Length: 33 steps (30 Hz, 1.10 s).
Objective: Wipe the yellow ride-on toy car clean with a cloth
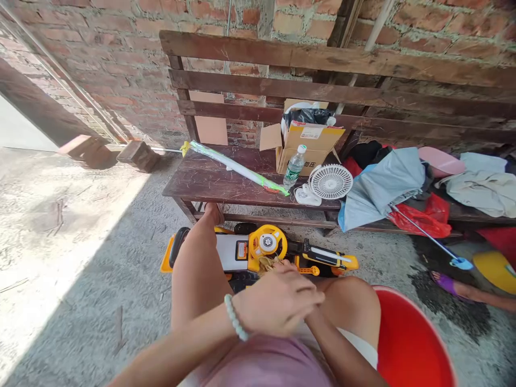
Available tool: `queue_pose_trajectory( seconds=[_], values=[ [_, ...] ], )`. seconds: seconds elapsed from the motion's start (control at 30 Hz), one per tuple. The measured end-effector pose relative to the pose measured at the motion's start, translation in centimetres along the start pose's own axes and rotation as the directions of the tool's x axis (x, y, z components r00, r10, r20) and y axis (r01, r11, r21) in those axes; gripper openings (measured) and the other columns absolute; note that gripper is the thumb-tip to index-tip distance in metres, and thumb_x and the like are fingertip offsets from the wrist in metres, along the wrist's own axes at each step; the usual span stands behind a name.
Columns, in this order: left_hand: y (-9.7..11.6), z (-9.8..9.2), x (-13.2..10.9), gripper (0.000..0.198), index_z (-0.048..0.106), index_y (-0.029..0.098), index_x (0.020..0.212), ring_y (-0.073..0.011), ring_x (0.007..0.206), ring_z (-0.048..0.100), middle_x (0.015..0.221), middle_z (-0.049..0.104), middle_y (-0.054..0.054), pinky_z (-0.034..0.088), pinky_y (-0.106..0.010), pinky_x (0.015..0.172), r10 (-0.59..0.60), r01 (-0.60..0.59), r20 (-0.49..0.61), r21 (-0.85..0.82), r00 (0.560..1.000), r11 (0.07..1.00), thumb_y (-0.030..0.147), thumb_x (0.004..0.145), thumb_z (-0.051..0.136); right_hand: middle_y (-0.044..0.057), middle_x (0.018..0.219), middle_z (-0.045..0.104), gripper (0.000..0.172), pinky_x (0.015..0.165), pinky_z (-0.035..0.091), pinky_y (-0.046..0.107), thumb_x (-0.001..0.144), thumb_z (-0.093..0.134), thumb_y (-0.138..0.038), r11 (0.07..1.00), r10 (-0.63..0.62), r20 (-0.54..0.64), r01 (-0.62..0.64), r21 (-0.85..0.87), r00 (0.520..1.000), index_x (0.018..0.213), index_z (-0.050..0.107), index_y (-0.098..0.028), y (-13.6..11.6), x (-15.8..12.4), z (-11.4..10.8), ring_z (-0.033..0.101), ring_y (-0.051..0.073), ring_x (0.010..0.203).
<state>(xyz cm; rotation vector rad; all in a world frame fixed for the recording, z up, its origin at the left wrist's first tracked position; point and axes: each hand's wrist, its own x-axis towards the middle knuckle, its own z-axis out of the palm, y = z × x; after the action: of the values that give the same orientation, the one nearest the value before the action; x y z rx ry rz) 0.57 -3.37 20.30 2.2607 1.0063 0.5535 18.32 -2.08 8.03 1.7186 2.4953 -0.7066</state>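
Note:
My left hand (278, 301), with a pale green bead bracelet on its wrist, lies across my right hand (285, 266) and right wrist. Its fingers are smeared by motion, so their grip is unclear. Below it, only the bent fingers of my right hand show, closed against a tan crumpled piece (266, 264), perhaps cloth; its kind is unclear. Just beyond both hands is a yellow toy steering wheel (267, 242) on a yellow, grey and black ride-on toy (231, 252), which stands between my legs and the bench.
A wooden bench (181, 180) carries a wrapped long item (237, 167), a water bottle (295, 166), a white fan (330, 181), a cardboard box (310, 142) and a grey umbrella (387, 180). A red tub (411, 344) stands at my right. Another person's foot (447, 285) is at far right.

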Motion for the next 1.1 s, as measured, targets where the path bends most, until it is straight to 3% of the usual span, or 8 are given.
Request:
queue_pose_trajectory(
  seconds=[0.07, 0.17, 0.3, 0.4, 0.67, 0.87, 0.97, 1.1],
  values=[
    [-1.5, -0.9, 0.3, 0.035, 0.08, 0.023, 0.114, -0.0249, 0.13, 0.069, 0.132, 0.077, -0.012, 0.053, -0.039, 0.115, -0.201, 0.198, 0.084, 0.046, 0.976, 0.979, 0.028, 0.104, 0.047, 0.009, 0.119, 0.071, 0.052, 0.099, 0.058, 0.042, 0.085, 0.063, -0.021, 0.998, 0.016, -0.039, -0.014, 0.061, 0.999, 0.135, 0.072, -0.031, 0.7, 0.2, -0.2, 0.068, 0.029, 0.111],
    [-6.5, -3.1, 1.0, 0.038, 0.08, 0.017, 0.109, -0.0281, 0.125, 0.072, 0.134, 0.075, -0.017, 0.055, -0.039, 0.111, -0.705, 0.692, 0.005, 0.186, 0.709, 0.697, 0.023, 0.105, 0.043, 0.01, 0.129, 0.068, 0.055, 0.105, 0.056, 0.038, 0.084, 0.059, -0.021, 0.983, 0.044, -0.182, -0.01, 0.183, 0.982, 0.138, 0.069, -0.026, 1.5, 1.4, -2.0, 0.068, 0.027, 0.118],
    [-10.7, -2.7, 1.5, 0.032, 0.08, 0.014, 0.105, -0.0324, 0.114, 0.078, 0.117, 0.079, -0.022, 0.059, -0.039, 0.099, -0.823, 0.814, -0.022, 0.161, 0.568, 0.558, 0.026, 0.102, 0.051, 0.013, 0.146, 0.061, 0.059, 0.113, 0.051, 0.039, 0.091, 0.058, -0.025, 0.981, 0.105, -0.343, -0.041, 0.189, 0.933, 0.15, 0.063, -0.024, 1.3, 5.3, -5.3, 0.063, 0.028, 0.128],
    [-11.3, -0.8, 1.6, 0.033, 0.078, 0.014, 0.117, -0.0344, 0.117, 0.078, 0.12, 0.079, -0.023, 0.059, -0.041, 0.099, -0.85, 0.848, -0.04, 0.107, 0.525, 0.519, 0.031, 0.101, 0.054, 0.015, 0.15, 0.059, 0.062, 0.106, 0.052, 0.038, 0.095, 0.06, -0.026, 0.979, 0.203, -0.188, -0.197, 0.049, 0.961, 0.158, 0.058, -0.026, 0.2, 7.9, -6.4, 0.063, 0.03, 0.124],
    [-12.4, 2.2, 1.8, 0.074, 0.035, 0.001, 0.169, -0.0301, 0.167, 0.033, 0.177, 0.036, -0.023, 0.035, -0.039, 0.134, -0.819, 0.819, -0.036, 0.0, 0.573, 0.573, 0.017, 0.098, 0.046, 0.018, 0.137, 0.065, 0.053, 0.094, 0.052, 0.038, 0.097, 0.063, -0.032, 0.959, 0.269, 0.004, -0.268, -0.092, 0.963, 0.15, 0.065, -0.025, -1.4, 6.2, -4.7, 0.068, 0.032, 0.115],
    [-10.9, 5.2, 1.9, 0.073, 0.039, 0.012, 0.17, -0.0302, 0.171, 0.019, 0.181, 0.032, -0.014, 0.015, -0.051, 0.142, -0.706, 0.621, -0.135, -0.382, 0.696, 0.685, 0.033, 0.101, 0.048, 0.011, 0.12, 0.077, 0.037, 0.1, 0.055, 0.04, 0.088, 0.063, -0.03, 0.843, 0.214, -0.132, -0.115, 0.526, 0.968, 0.121, 0.077, -0.024, 0.5, 2.4, -1.3, 0.073, 0.028, 0.108],
    [-9.0, 7.1, 3.0, 0.059, 0.057, 0.023, 0.158, -0.0288, 0.166, 0.035, 0.172, 0.05, -0.011, 0.023, -0.05, 0.14, -0.78, 0.499, -0.006, -0.765, 0.626, 0.406, 0.047, 0.104, 0.053, 0.012, 0.122, 0.078, 0.044, 0.1, 0.058, 0.042, 0.095, 0.057, -0.047, 0.634, 0.349, -0.299, 0.012, 0.773, 0.888, 0.126, 0.075, -0.022, 0.2, 2.2, -0.4, 0.073, 0.029, 0.112],
    [-7.1, 8.6, 4.9, 0.049, 0.069, 0.021, 0.142, -0.0262, 0.152, 0.057, 0.151, 0.071, -0.012, 0.04, -0.044, 0.133, -0.774, 0.146, 0.086, -0.989, 0.628, 0.009, 0.051, 0.105, 0.057, 0.013, 0.122, 0.076, 0.047, 0.103, 0.056, 0.043, 0.097, 0.056, -0.056, 0.702, 0.296, -0.471, 0.146, 0.697, 0.831, 0.124, 0.075, -0.022, -0.8, 4.1, -1.5, 0.07, 0.028, 0.112]
  ],
)
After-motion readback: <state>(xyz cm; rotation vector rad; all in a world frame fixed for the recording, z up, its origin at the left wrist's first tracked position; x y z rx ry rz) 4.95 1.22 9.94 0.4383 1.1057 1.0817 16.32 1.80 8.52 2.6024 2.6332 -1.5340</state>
